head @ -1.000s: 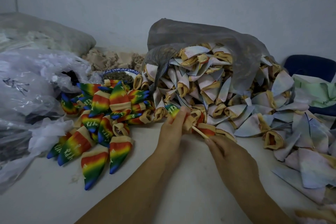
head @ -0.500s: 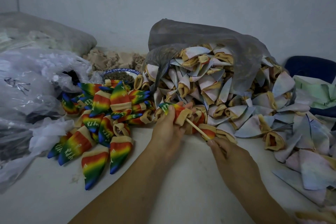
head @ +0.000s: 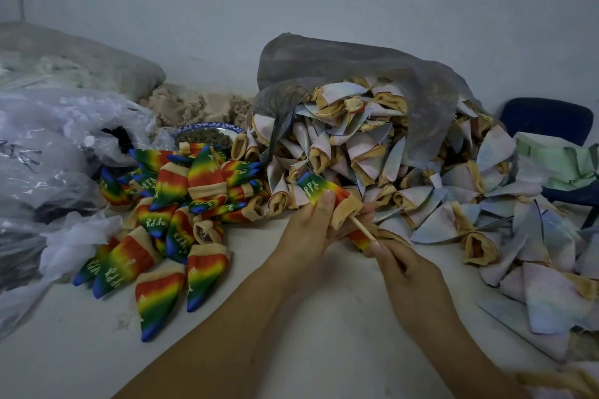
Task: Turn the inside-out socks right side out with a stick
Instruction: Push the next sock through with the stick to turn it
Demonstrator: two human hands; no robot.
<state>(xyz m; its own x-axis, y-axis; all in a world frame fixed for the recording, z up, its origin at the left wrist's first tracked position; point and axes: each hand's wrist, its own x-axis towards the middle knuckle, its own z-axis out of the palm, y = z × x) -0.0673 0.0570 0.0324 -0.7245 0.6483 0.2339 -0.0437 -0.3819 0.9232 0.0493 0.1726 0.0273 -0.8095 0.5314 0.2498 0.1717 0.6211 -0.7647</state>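
Note:
My left hand (head: 311, 223) grips a rainbow sock (head: 319, 189) with a tan cuff, thumb on its coloured side. A thin wooden stick (head: 361, 226) runs out of the cuff down to my right hand (head: 405, 272), which pinches its lower end. A pile of pale inside-out socks (head: 382, 152) spills from a grey bag (head: 356, 71) just behind the hands. Finished rainbow socks (head: 175, 217) lie in a heap to the left on the white table (head: 291, 334).
Clear plastic bags (head: 48, 155) crowd the left edge. A blue-rimmed bowl (head: 207, 133) sits behind the rainbow heap. More pale socks (head: 534, 269) cover the table's right side. A dark blue chair (head: 547, 120) stands at the far right.
The rainbow sock has slid further out over the stick, showing more colour and its tan cuff. My right hand has drawn back, baring more of the stick.

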